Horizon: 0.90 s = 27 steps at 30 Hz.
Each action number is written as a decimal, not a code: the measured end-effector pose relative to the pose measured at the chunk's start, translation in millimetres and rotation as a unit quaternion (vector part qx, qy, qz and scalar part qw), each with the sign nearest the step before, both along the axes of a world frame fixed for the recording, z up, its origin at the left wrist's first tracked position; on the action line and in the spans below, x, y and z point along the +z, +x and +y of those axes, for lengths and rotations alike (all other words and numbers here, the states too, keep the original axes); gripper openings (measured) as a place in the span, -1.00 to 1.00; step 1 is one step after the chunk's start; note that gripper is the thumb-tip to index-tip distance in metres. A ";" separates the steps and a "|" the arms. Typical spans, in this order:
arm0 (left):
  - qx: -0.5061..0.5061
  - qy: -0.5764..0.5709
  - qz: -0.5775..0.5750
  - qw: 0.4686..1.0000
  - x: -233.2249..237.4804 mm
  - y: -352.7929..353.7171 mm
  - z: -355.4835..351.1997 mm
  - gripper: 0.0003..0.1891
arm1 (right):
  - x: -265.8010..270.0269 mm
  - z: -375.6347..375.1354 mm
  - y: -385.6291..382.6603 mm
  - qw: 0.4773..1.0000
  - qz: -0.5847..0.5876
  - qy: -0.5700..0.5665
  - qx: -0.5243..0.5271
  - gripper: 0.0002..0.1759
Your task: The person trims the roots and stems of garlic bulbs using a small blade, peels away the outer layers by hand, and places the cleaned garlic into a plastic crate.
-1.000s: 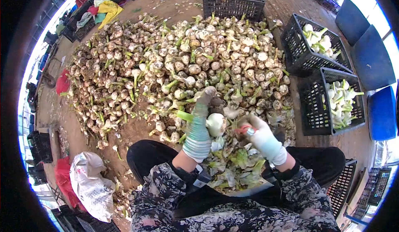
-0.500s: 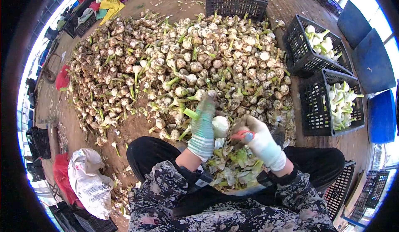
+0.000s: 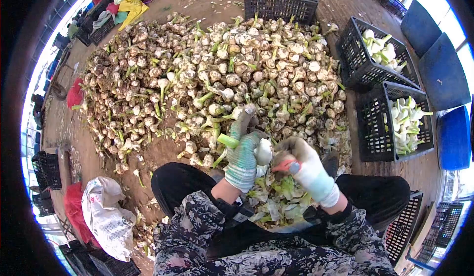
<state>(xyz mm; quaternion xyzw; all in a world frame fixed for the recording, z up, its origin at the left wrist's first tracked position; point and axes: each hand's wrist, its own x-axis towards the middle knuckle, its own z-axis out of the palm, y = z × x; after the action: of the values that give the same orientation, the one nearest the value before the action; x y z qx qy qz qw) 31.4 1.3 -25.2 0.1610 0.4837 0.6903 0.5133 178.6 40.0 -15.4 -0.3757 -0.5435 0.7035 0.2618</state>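
Observation:
My left hand (image 3: 243, 160), in a striped green and white glove, grips a white garlic bulb (image 3: 264, 151) whose cut green stem (image 3: 228, 141) sticks out on the left. In my gloved right hand (image 3: 307, 165) is a small tool with a red handle (image 3: 287, 166), held just right of the bulb; its blade cannot be made out. Loose garlic leaves and peelings (image 3: 281, 199) lie below both hands, between my legs. Beyond them spreads a big heap of unpeeled garlic (image 3: 222, 73).
Two black crates (image 3: 368, 125) with clean white garlic (image 3: 407, 127) stand at the right. Another black crate (image 3: 281, 7) is behind the heap. A white sack (image 3: 106, 216) and red netting (image 3: 74, 209) lie at the left. Blue containers (image 3: 453, 140) line the right edge.
The bulb in my left hand has turned and shows more to the right of the fingers. My right hand has shifted slightly, with the red handle now lower.

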 end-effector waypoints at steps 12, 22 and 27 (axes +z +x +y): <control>-0.045 0.091 -0.085 0.991 15.3 -3.4 2.0 -0.41 | -23.2 7.3 11.4 0.994 0.030 -0.052 -0.097 -0.56; 0.018 0.071 0.122 0.990 8.6 5.6 1.2 -0.40 | 24.6 -16.1 -9.8 0.970 -0.146 0.195 -0.029 -0.73; 0.001 0.030 -0.030 0.999 13.6 5.6 4.0 -0.39 | -7.7 7.7 6.3 0.994 -0.086 0.049 -0.035 -0.76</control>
<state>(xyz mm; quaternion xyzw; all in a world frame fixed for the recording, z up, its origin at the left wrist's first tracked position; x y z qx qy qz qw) 37.0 5.3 -11.6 0.1552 0.4469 0.7098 0.5220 184.9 47.7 -23.1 -0.4405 -0.5840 0.6317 0.2566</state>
